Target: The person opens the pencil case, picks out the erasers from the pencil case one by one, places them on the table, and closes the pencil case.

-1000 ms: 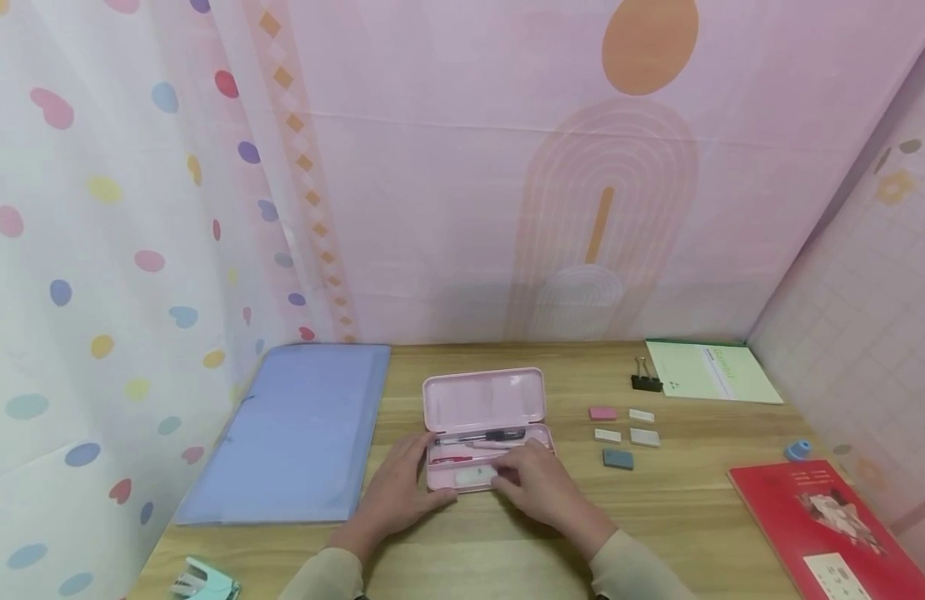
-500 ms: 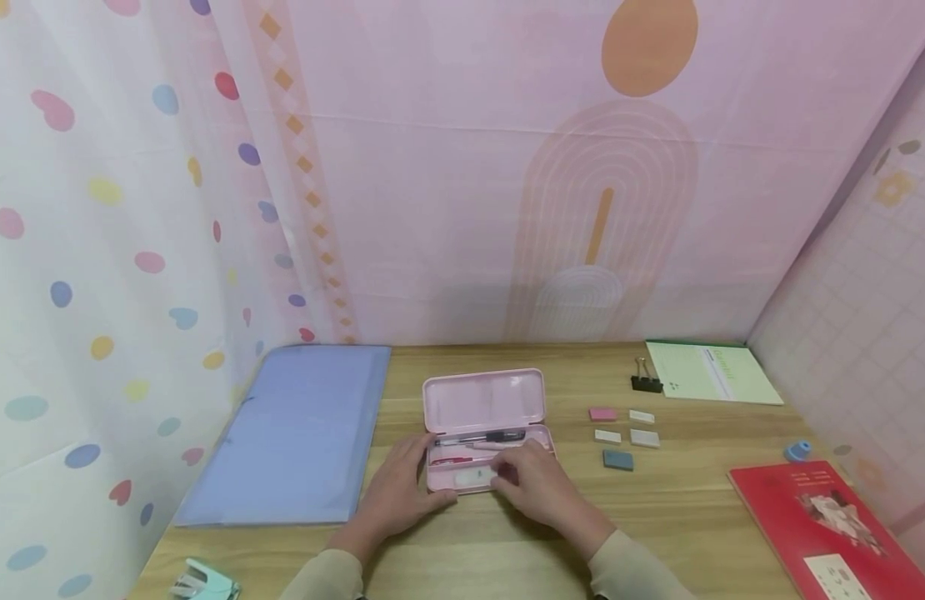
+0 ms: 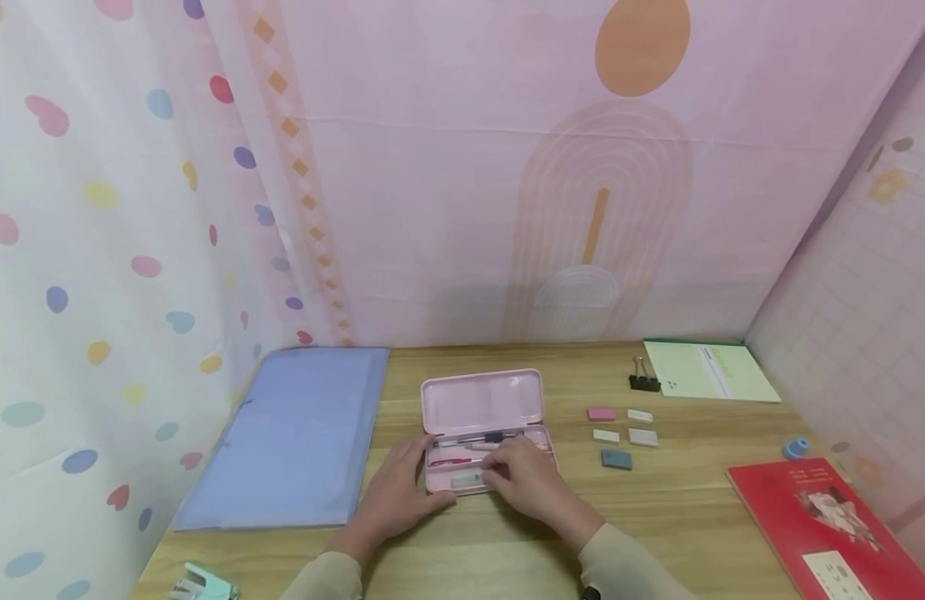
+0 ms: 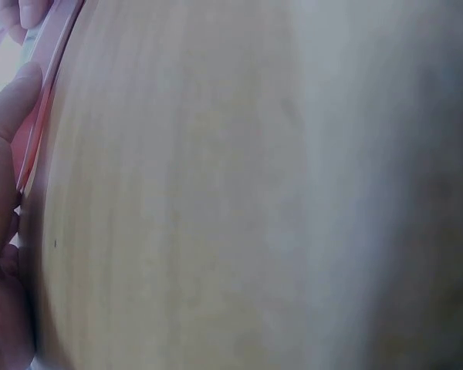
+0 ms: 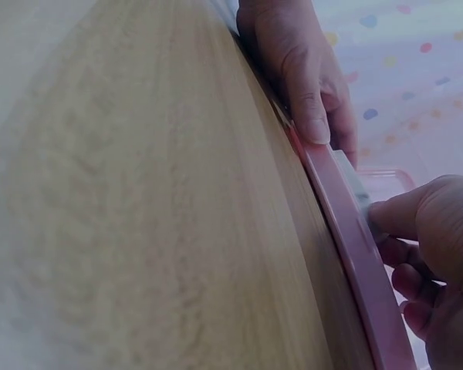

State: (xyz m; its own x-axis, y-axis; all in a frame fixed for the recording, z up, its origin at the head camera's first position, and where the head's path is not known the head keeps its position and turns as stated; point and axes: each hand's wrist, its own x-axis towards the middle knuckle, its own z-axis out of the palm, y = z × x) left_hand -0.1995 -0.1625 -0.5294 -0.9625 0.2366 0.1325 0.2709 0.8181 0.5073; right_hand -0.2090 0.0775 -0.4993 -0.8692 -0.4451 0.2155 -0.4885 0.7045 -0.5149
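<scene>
An open pink pencil case (image 3: pixel 481 402) lies on the desk with its lid tipped back. My left hand (image 3: pixel 398 485) holds its left end, the thumb on the front rim and the fingers along the side. With thumb and fingertips, my right hand (image 3: pixel 532 482) pinches a white eraser (image 3: pixel 467 481) in the front compartment. That hand hides the eraser's right end. Behind the divider lie a black-and-clear pen (image 3: pixel 462 440), a red pen (image 3: pixel 451 462) and a pale pen, partly covered. In the right wrist view the eraser (image 5: pixel 350 176) sits above the pink wall (image 5: pixel 353 239).
Right of the case lie several erasers, one of them pink (image 3: pixel 601 414) and one dark blue (image 3: pixel 616 460). Behind are a black binder clip (image 3: pixel 644 382) and a green notebook (image 3: pixel 713 371). A blue folder (image 3: pixel 290 437), mint stapler (image 3: pixel 205 583), red book (image 3: pixel 830 525) and blue sharpener (image 3: pixel 795 448) lie farther out.
The right hand has shifted slightly left over the eraser, which now looks a little tilted. The left hand stays at the case's left end.
</scene>
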